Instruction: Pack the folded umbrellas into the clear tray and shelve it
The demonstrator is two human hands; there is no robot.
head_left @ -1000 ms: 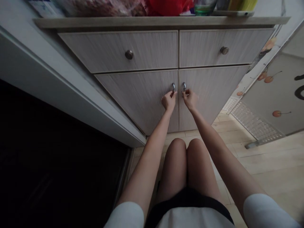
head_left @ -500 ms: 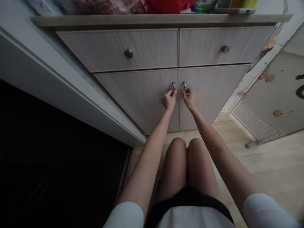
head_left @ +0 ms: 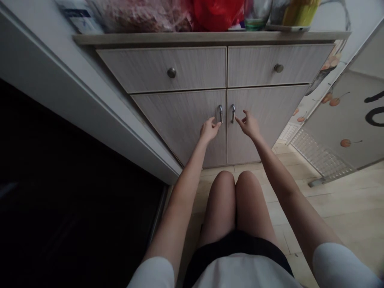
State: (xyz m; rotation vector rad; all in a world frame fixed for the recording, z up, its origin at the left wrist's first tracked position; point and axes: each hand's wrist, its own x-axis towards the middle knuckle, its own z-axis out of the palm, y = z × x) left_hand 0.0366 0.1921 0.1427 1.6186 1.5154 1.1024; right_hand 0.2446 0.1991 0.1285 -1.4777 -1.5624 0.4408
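L hand (head_left: 210,130) open, just off L cabinet pull (head_left: 221,114); R hand (head_left: 248,125) open, near R cabinet pull (head_left: 233,113).

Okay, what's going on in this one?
A person faces a wood-grain cabinet with both hands raised and open. The left hand is just below the metal handle of the left door, and the right hand is just below and beside the metal handle of the right door. Neither hand grips its handle, and both doors are shut. A red plastic bag sits on the countertop above.
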